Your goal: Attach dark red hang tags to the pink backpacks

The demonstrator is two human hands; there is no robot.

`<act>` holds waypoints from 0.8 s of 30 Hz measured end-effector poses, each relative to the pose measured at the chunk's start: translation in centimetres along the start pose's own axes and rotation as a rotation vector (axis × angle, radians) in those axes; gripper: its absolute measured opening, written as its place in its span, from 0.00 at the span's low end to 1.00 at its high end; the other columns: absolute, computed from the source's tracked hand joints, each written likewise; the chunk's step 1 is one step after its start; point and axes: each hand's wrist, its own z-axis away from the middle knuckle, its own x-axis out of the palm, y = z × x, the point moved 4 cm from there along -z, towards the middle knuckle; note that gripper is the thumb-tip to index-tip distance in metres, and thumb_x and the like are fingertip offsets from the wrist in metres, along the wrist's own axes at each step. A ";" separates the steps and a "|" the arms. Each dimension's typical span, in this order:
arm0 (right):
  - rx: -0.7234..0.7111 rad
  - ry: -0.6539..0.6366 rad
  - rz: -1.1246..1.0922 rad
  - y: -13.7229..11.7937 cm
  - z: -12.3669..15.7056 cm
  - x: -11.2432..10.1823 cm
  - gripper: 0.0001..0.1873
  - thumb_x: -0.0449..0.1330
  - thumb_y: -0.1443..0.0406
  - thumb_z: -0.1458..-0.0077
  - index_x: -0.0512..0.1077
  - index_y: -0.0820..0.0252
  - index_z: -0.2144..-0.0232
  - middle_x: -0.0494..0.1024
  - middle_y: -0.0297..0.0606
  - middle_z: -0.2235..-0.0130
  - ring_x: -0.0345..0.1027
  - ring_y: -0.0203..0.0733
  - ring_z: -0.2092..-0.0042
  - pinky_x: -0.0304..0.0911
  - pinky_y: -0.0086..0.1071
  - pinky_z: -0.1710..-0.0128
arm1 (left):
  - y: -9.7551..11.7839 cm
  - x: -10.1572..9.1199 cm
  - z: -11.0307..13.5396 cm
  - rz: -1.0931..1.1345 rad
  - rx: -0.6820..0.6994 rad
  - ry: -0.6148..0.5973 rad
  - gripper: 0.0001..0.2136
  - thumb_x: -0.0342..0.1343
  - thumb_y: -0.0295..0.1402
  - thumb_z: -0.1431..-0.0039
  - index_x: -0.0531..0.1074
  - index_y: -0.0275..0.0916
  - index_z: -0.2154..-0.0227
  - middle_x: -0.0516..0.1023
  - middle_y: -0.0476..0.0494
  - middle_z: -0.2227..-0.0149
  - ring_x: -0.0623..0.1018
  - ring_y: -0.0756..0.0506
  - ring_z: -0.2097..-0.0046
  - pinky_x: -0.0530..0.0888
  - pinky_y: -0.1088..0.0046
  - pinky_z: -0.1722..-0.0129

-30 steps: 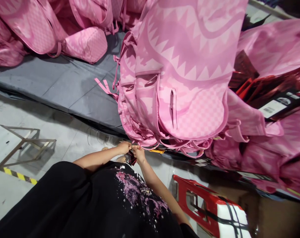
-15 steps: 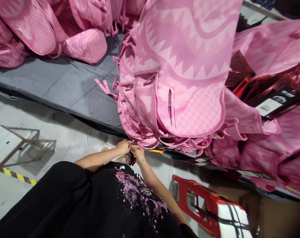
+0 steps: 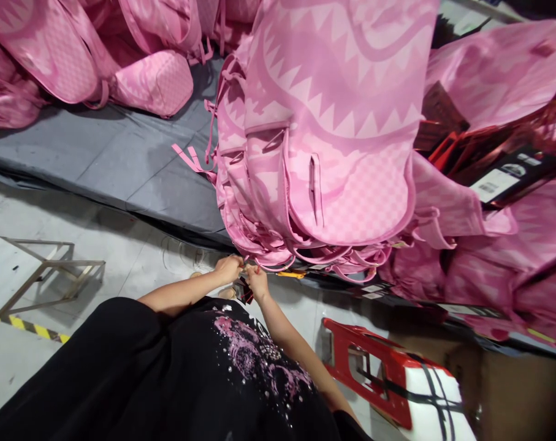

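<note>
Backpacks (image 3: 333, 141) in pink, stacked on a grey table (image 3: 116, 159), hung over its edge just above both hands. Left hand (image 3: 228, 268) and right hand (image 3: 257, 282) met close together under the pile, fingers pinched on a pink strap (image 3: 259, 267) at the stack's lower rim. A small dark red tag (image 3: 243, 291) hung just below and between the hands; whether either hand gripped it could not be told. More pink bags (image 3: 52, 55) lay far to the left. A red stool (image 3: 388, 380) stood to the right of the right forearm
</note>
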 end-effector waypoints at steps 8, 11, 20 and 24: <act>-0.110 -0.002 0.075 -0.1 0.8 0.9 0.08 0.63 0.64 0.48 0.67 0.60 0.72 0.66 0.25 0.80 0.54 0.29 0.81 0.51 0.25 0.81 | 1.6 -0.6 0.6 0.248 0.049 0.004 0.08 0.61 0.34 0.46 0.78 0.39 0.64 0.81 0.47 0.64 0.78 0.48 0.62 0.72 0.76 0.60; -0.176 -0.026 0.089 -1.1 1.4 1.2 0.06 0.63 0.65 0.56 0.68 0.59 0.74 0.70 0.28 0.78 0.59 0.33 0.77 0.54 0.26 0.78 | 1.1 0.1 0.0 0.344 0.012 0.014 0.06 0.60 0.30 0.47 0.77 0.36 0.66 0.81 0.47 0.67 0.78 0.49 0.66 0.72 0.78 0.64; -0.209 -0.191 -0.003 -2.9 3.6 1.1 0.18 0.66 0.51 0.56 0.68 0.58 0.72 0.71 0.30 0.80 0.61 0.33 0.80 0.56 0.27 0.78 | -1.3 0.8 -1.4 0.613 -0.023 0.036 0.06 0.57 0.29 0.43 0.76 0.32 0.66 0.78 0.48 0.73 0.72 0.54 0.78 0.70 0.79 0.73; -0.186 -0.189 -0.089 -3.1 3.6 1.0 0.23 0.68 0.47 0.59 0.69 0.59 0.75 0.74 0.32 0.76 0.65 0.34 0.78 0.61 0.28 0.76 | -1.2 0.1 -1.0 0.651 -0.015 0.093 0.06 0.59 0.30 0.45 0.74 0.32 0.68 0.77 0.50 0.74 0.72 0.55 0.78 0.69 0.79 0.74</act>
